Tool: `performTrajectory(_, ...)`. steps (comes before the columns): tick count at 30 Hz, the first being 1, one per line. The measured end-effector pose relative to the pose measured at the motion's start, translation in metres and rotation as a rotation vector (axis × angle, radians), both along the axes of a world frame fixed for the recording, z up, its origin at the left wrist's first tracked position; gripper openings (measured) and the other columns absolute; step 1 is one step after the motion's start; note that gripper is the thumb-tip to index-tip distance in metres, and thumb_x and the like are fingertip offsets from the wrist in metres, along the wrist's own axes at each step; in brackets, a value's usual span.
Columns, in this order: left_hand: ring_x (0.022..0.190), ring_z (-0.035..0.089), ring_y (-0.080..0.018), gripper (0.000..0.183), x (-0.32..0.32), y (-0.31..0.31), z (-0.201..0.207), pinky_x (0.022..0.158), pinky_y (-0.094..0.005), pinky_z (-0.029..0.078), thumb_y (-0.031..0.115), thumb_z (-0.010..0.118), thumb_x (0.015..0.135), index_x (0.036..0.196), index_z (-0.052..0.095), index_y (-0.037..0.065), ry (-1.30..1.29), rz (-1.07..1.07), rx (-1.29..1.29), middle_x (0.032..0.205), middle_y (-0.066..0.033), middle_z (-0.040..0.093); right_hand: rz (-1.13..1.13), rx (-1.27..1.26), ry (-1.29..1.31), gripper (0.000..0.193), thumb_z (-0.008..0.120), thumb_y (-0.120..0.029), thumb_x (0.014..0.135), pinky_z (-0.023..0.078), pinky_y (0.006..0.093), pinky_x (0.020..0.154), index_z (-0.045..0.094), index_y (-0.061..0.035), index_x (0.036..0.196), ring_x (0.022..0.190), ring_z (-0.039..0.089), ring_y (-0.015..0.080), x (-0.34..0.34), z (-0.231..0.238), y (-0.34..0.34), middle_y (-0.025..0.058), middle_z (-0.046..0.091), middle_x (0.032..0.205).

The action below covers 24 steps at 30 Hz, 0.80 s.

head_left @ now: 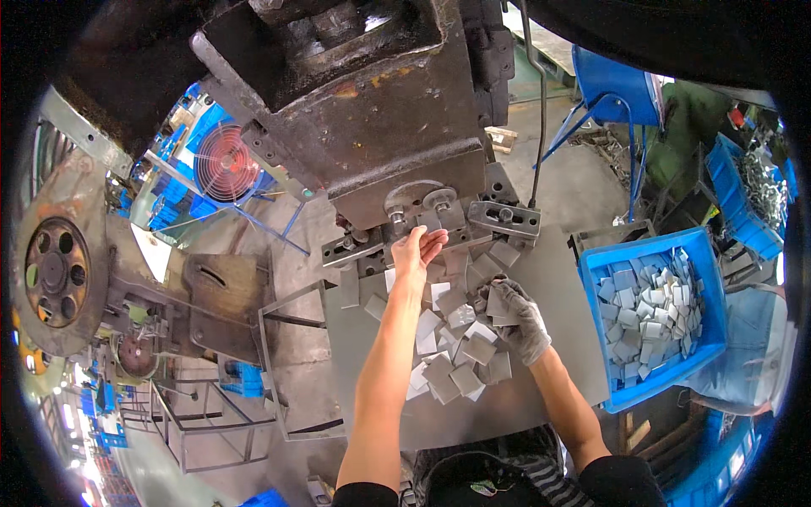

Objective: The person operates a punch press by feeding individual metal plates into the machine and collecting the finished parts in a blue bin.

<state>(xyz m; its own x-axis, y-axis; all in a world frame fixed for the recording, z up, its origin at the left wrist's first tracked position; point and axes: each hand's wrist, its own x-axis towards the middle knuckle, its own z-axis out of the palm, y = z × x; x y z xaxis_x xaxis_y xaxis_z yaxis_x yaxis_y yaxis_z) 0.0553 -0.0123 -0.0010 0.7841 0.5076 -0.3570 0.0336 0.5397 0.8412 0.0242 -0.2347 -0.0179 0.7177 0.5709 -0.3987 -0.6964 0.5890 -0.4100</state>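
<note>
My bare left hand (417, 251) reaches up to the die area of a large press (405, 135). Its fingers are stretched out toward the right, just below a small grey plate (431, 221) at the die; whether they touch it I cannot tell. On my right hand (522, 321) is a grey glove, and its fingers are closed round a flat square metal plate (500, 311). Beneath and between both hands, a loose heap of similar metal plates (463, 378) lies on the grey metal table (372, 414).
To the right stands a blue bin (596, 291) full of small metal plates. Clamp blocks (505, 218) flank the die. A blue chair (621, 93) and another blue crate (722, 182) are farther right. A red fan (226, 163) and a flywheel machine (55, 266) are left.
</note>
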Motion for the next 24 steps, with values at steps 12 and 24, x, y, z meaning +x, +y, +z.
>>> performTrajectory(12, 0.042, 0.050, -0.0102, 0.023, -0.020, 0.005, 0.004, 0.042, -0.0191, 0.038, 0.023, 0.058, 0.084, 0.076, 0.062, 0.001, 0.014, -0.172, 0.219, 0.059, -0.0054, 0.059, 0.040, 0.133, 0.081, 0.025, 0.058, -0.028, 0.087, 0.053, 0.0407, 0.072, 0.054, -0.0089, 0.103, 0.082, 0.062, 0.0253, 0.000, 0.006, 0.003, 0.0108, 0.061, 0.095)
performTrajectory(24, 0.097, 0.053, -0.0280, 0.048, -0.101, -0.031, -0.008, 0.081, -0.0375, 0.046, 0.010, 0.073, 0.066, 0.110, 0.054, 0.005, 0.136, -0.466, 1.657, 0.102, -0.0086, 0.054, 0.108, 0.397, 0.175, 0.028, 0.054, -0.031, 0.088, 0.052, 0.0475, 0.080, 0.054, -0.0091, 0.106, 0.096, 0.058, 0.0320, 0.001, -0.009, 0.002, 0.0135, 0.057, 0.107)
